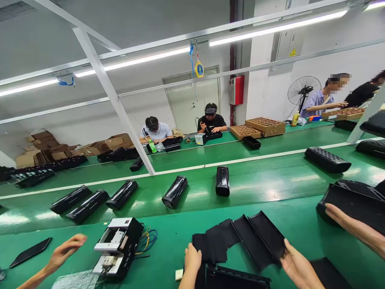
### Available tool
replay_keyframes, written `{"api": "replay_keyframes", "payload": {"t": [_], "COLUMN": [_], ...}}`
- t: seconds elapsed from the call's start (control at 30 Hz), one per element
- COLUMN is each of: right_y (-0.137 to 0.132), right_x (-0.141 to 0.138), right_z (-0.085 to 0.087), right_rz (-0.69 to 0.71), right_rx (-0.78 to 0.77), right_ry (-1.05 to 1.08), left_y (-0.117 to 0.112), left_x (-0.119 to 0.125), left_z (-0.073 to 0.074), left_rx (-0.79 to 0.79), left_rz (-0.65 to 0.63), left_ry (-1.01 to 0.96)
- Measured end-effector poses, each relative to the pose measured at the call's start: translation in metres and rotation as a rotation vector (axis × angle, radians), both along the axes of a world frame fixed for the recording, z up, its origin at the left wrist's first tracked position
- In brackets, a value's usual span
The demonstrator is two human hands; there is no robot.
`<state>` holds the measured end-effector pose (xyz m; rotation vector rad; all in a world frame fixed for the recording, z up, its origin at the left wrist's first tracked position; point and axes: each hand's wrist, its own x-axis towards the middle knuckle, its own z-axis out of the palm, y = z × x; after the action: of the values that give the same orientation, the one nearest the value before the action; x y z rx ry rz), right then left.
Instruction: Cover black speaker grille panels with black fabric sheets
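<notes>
My left hand [192, 260] is closed at the near left edge of a flat, matte black sheet [215, 243], apparently pinching it. Toward the right, my right hand [296, 263] grips the edge of a black plastic panel [266, 228] with raised ridges along its sides. A second ridged section [251, 245] lies beside that panel; whether the two are joined I cannot tell. Close in front of me is a black housing [237, 279], cut off by the lower picture border. Another dark flat piece [329, 273] lies right of my right hand.
A co-worker's hand [67, 249] is at left near a white-and-black machine [117, 249] with coiled cables. Another person's hand [343, 220] holds a black housing [356, 204] at right. Several black cases, including one [222, 180], rest on the green conveyor [270, 180]. People work opposite.
</notes>
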<state>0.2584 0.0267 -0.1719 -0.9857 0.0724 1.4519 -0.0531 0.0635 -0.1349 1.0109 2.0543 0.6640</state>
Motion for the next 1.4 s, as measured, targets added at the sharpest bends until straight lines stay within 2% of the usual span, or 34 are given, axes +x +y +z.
{"api": "replay_keyframes", "payload": {"t": [0.1,0.17,0.23,0.33,0.37,0.43,0.6,0.73,0.83,0.93,1.1,1.3,1.4], "right_y": [-0.006,-0.011,-0.015,-0.020,-0.021,-0.023,-0.029,-0.035,-0.037,-0.037,-0.036,-0.039,-0.043], "right_x": [-0.015,-0.028,-0.041,-0.056,-0.059,-0.062,-0.068,-0.075,-0.080,-0.085,-0.098,-0.090,-0.081], "right_z": [0.032,0.055,0.074,0.093,0.097,0.102,0.118,0.131,0.138,0.141,0.140,0.148,0.152], "right_rz": [0.089,0.154,0.211,0.294,0.308,0.312,0.265,0.268,0.263,0.315,0.326,0.211,0.262], "right_rx": [0.085,0.114,0.125,0.168,0.191,0.229,0.258,0.240,0.214,0.181,0.072,0.097,0.160], "right_ry": [0.129,0.229,0.319,0.428,0.443,0.438,0.363,0.316,0.353,0.396,0.346,0.340,0.320], "left_y": [-0.004,-0.012,-0.026,-0.049,-0.055,-0.063,-0.063,-0.062,-0.067,-0.072,-0.077,-0.079,-0.080], "left_x": [0.019,0.041,0.068,0.101,0.108,0.111,0.088,0.074,0.069,0.066,0.063,0.049,0.043], "left_z": [0.018,0.030,0.040,0.053,0.058,0.070,0.107,0.125,0.133,0.140,0.155,0.163,0.165], "left_rx": [0.112,0.188,0.179,0.048,0.042,0.092,0.171,0.211,0.213,0.194,0.208,0.172,0.152], "left_rz": [-0.107,-0.210,-0.249,-0.157,-0.113,-0.031,0.054,0.055,0.024,-0.010,-0.305,-0.222,-0.171], "left_ry": [0.138,0.027,-0.329,-0.972,-1.114,-1.260,-1.184,-1.105,-1.039,-0.941,-0.873,-0.794,-0.829]}}
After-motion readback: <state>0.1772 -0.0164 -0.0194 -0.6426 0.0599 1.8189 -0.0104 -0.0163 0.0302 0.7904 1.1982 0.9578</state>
